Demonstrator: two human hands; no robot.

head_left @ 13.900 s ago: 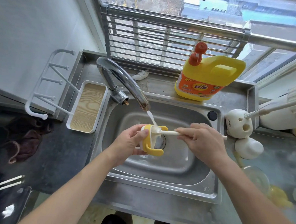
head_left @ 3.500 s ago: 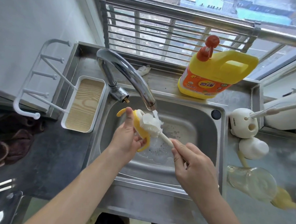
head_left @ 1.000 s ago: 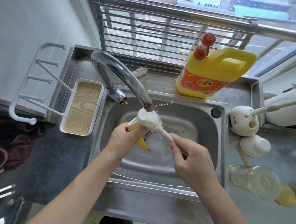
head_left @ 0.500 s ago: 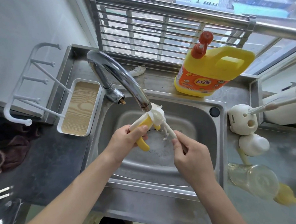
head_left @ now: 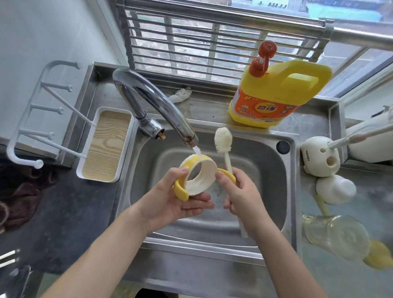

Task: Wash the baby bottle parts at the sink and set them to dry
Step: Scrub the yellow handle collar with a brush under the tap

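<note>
A yellow and white bottle collar ring (head_left: 196, 175) with two yellow handles sits under the running faucet (head_left: 160, 114), over the steel sink (head_left: 279, 177). My left hand (head_left: 176, 200) holds the ring from below and at its left handle, its opening facing me. My right hand (head_left: 238, 195) grips the white bottle brush (head_left: 223, 141) by its stem, and its thumb presses on the ring's right side. The brush head points up and away, clear of the ring. A clear bottle (head_left: 335, 235) lies on its side on the right counter.
A yellow detergent jug (head_left: 279, 94) with a red pump stands behind the sink. White bottle parts (head_left: 319, 158) and a white dome piece (head_left: 335, 189) sit on the right counter. A white drying rack with a wood-look tray (head_left: 108, 143) stands at the left. A dark cloth (head_left: 15, 195) lies further left.
The brush head has come out of the ring and now points upward. My left hand has turned the ring so that its opening faces me, and my right thumb has moved onto the ring.
</note>
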